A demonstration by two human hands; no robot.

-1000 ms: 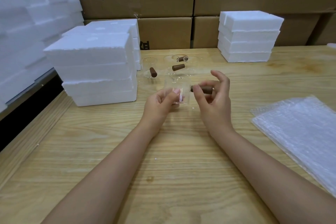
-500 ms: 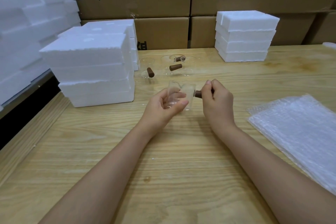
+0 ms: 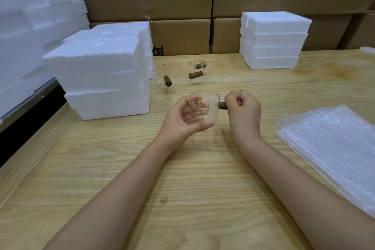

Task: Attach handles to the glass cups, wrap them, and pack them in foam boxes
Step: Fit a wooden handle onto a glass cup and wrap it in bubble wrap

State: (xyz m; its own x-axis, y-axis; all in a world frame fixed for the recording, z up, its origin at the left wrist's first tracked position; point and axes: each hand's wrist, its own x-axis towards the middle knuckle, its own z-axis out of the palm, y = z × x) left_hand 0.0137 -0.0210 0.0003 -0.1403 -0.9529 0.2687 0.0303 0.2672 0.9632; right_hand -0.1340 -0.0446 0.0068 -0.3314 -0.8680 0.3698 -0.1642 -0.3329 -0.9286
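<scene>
A clear glass cup (image 3: 205, 105) is held upright above the wooden table (image 3: 182, 178); my left hand (image 3: 183, 119) grips it from the left, thumb across its base. A brown wooden handle (image 3: 223, 105) sticks out of the cup's right side, and my right hand (image 3: 243, 109) is curled round it, hiding most of it. Three more glass cups with brown handles (image 3: 195, 75) stand further back on the table. White foam boxes are stacked at the left (image 3: 101, 79) and at the back right (image 3: 272, 40). Bubble wrap sheets (image 3: 332, 144) lie at the right.
Cardboard cartons (image 3: 182, 6) line the back edge of the table. More foam blocks (image 3: 30, 26) are piled at the far left beyond the table's edge. Bare wood lies between my forearms.
My right hand has closed from loose fingertips into a fist around the handle. The cup has come nearer and lower, and now stands more upright in my left hand.
</scene>
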